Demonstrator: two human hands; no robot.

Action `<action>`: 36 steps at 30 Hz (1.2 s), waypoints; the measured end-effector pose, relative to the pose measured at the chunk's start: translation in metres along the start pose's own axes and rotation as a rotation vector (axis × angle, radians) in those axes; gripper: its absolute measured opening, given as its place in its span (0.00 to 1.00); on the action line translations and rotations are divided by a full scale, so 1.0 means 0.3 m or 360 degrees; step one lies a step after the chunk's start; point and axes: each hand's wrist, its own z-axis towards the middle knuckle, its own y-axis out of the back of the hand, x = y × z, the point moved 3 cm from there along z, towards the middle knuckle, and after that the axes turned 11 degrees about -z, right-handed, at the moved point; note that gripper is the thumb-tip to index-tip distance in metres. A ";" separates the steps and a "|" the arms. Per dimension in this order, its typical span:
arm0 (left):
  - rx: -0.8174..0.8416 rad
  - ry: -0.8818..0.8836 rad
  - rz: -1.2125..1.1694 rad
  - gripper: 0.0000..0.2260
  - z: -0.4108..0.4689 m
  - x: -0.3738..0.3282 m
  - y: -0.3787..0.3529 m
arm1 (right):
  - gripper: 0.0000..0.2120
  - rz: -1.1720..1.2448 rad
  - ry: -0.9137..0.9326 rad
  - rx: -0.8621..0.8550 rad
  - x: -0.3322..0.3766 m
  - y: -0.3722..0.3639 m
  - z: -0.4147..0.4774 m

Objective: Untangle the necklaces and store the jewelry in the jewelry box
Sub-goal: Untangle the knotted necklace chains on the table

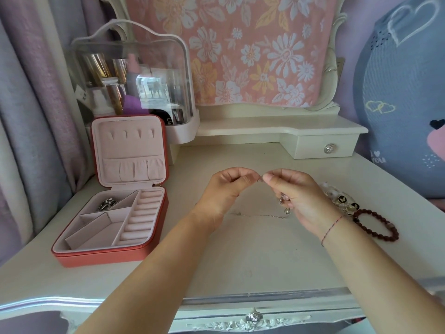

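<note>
Above the middle of the white dressing table, my left hand [227, 186] and my right hand [292, 196] both pinch a thin silver necklace [259, 180] where their fingertips meet. Silver pendants [284, 206] dangle under my right palm, and a loose length of chain [258, 215] lies on the table beneath. The red jewelry box [113, 222] stands open at the left, its pink lid upright. A silver piece [107, 204] lies in its back left compartment.
A brown bead bracelet [376, 224] and a pearl piece with black butterfly charms [342, 200] lie right of my right hand. A clear cosmetics case [131, 78] stands behind the box. A small drawer [326, 148] sits at the back right, a blue cushion [407, 97] beyond it.
</note>
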 end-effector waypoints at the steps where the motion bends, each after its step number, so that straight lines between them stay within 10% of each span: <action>1: -0.0019 0.0009 -0.0043 0.07 0.002 0.002 0.003 | 0.03 -0.0029 0.0005 0.0029 0.002 -0.003 -0.003; 36: 0.0212 0.0218 -0.0657 0.10 0.007 0.008 0.001 | 0.11 0.0656 -0.0013 0.0204 -0.006 0.010 0.015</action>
